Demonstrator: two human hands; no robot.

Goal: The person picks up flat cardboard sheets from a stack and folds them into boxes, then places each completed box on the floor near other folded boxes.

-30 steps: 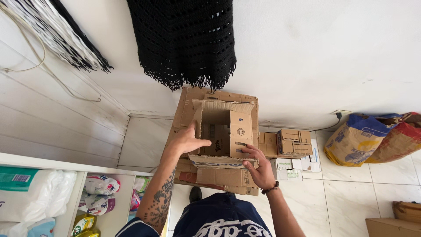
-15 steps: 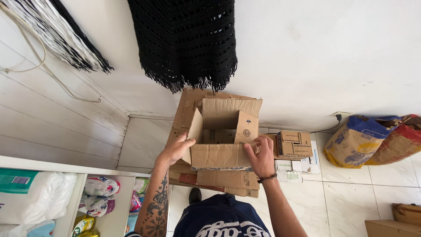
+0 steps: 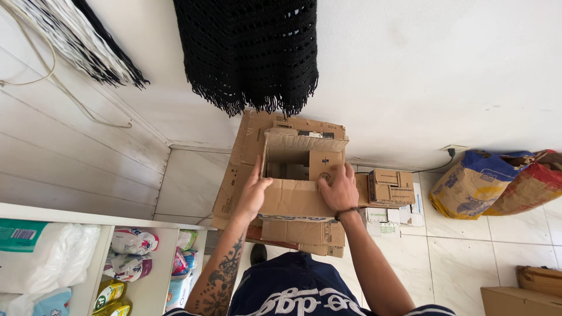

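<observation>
I hold an open brown cardboard box in front of me, above the floor. My left hand grips its left side with the fingers on the near flap. My right hand presses on the right side, fingers over a folded inner flap. The inside of the box is dark and mostly hidden. Flattened cardboard sheets lie stacked under and behind the box, against the wall.
A black knitted garment hangs on the white wall above. Small cardboard boxes sit to the right, then colourful sacks. A white shelf with packaged goods stands at lower left. More boxes are at lower right.
The box has been turned and its flaps folded inward. My right hand moved up from the near edge onto the right inner flap; my left hand shifted along the left side.
</observation>
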